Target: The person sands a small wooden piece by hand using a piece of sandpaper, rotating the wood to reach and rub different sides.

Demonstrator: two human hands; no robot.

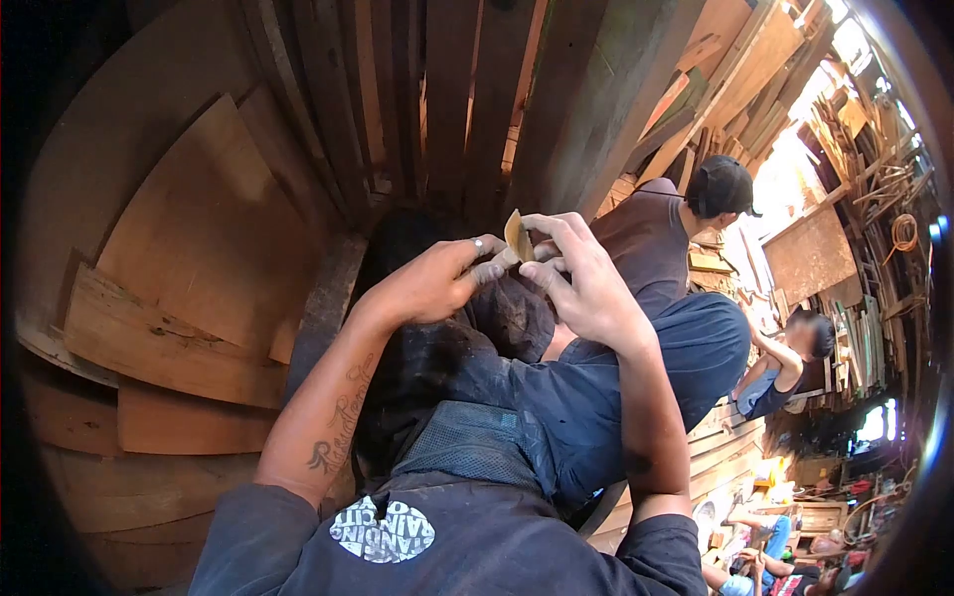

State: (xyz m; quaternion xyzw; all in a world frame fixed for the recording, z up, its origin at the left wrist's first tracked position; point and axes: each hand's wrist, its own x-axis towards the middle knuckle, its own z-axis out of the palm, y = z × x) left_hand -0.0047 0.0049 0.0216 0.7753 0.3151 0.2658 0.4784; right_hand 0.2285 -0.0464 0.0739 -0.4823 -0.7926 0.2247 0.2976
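Observation:
A small folded piece of tan sheet (514,233), paper-like and stiff, stands up between my two hands above my lap. My left hand (432,278), with a ring on one finger, pinches its lower left edge between thumb and fingers. From the other side my right hand (586,283) grips it, thumb below and bent fingers at the upper edge. Pale dust coats the fingertips of both hands. Behind and below them are my dark trousers (596,397). I cannot tell whether the sheet is sandpaper.
Large plywood sheets (189,238) lean at the left. Dark upright boards (497,99) stand ahead. A person in a dark cap (646,238) sits close on the right, another person (785,363) farther off. Stacked timber (845,149) lines the right side, with more people at lower right.

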